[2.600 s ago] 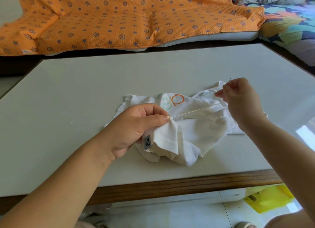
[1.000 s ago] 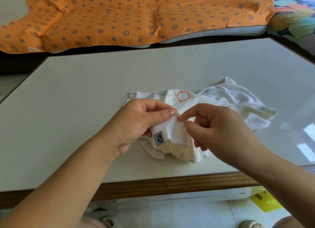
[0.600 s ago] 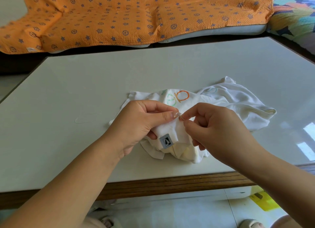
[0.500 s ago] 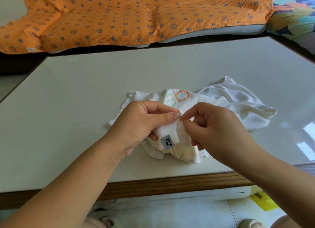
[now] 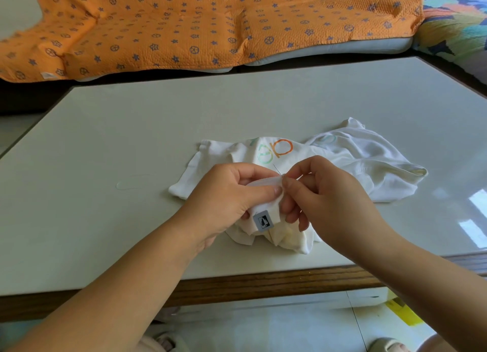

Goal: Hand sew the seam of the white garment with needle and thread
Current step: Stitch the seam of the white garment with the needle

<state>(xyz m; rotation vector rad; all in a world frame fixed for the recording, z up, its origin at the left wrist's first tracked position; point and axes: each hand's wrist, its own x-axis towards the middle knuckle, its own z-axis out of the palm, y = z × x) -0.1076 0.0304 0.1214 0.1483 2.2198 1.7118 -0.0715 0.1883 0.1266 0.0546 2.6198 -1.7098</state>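
A crumpled white garment (image 5: 355, 164) with orange and green printed letters lies on the table. My left hand (image 5: 226, 196) grips a raised fold of it between thumb and fingers, just above a small grey label (image 5: 262, 221). My right hand (image 5: 324, 196) meets that fold from the right and pinches a thin needle (image 5: 278, 170) whose tip pokes up and to the left out of the cloth edge. The thread is too fine to make out.
The white table top (image 5: 131, 130) has a wooden front edge (image 5: 263, 286). A loose curl of thread (image 5: 131, 183) lies left of the garment. An orange patterned blanket (image 5: 210, 22) covers a cushion beyond the far edge. A yellow bag (image 5: 403, 312) lies on the floor.
My right hand came back from the right, where it had drawn the thread taut, to the fold held by my left hand. The needle now sticks up through the cloth edge.
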